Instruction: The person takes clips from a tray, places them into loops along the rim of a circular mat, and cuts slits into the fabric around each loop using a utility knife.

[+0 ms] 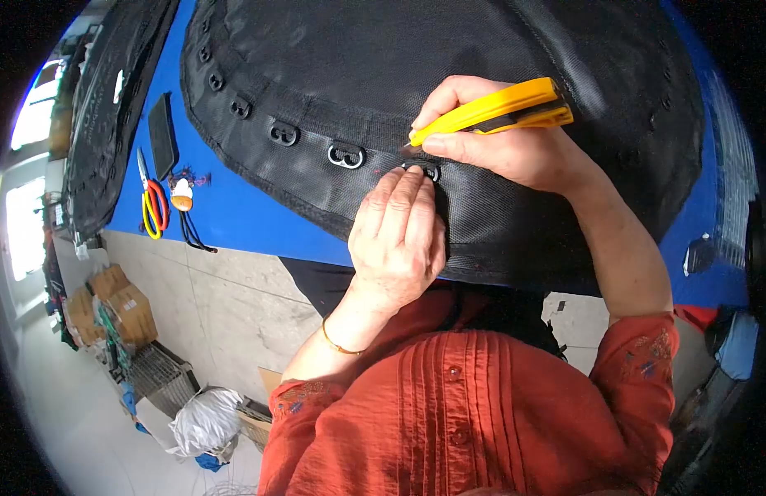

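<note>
A large piece of black mesh fabric (515, 223) lies over the blue table, with a row of black rings (346, 155) on tabs along its curved band. In my right hand (507, 149) is a yellow utility knife (490, 107), its tip pointing down and left at the band. My left hand (399, 236) presses its fingertips on one ring tab (432, 171), just below the knife's tip. Those fingers lie stretched out and close together on the fabric; the thumb is mostly hidden. Whether the blade touches the fabric I cannot tell.
On the blue table (250, 211) at left lie red-and-yellow scissors (154, 202), a dark phone-like slab (163, 136) and a small white-and-orange object (182, 194) with black cord. More black fabric (110, 107) rests farther left. Cardboard boxes (126, 310) and a white sack (205, 422) stand on the floor.
</note>
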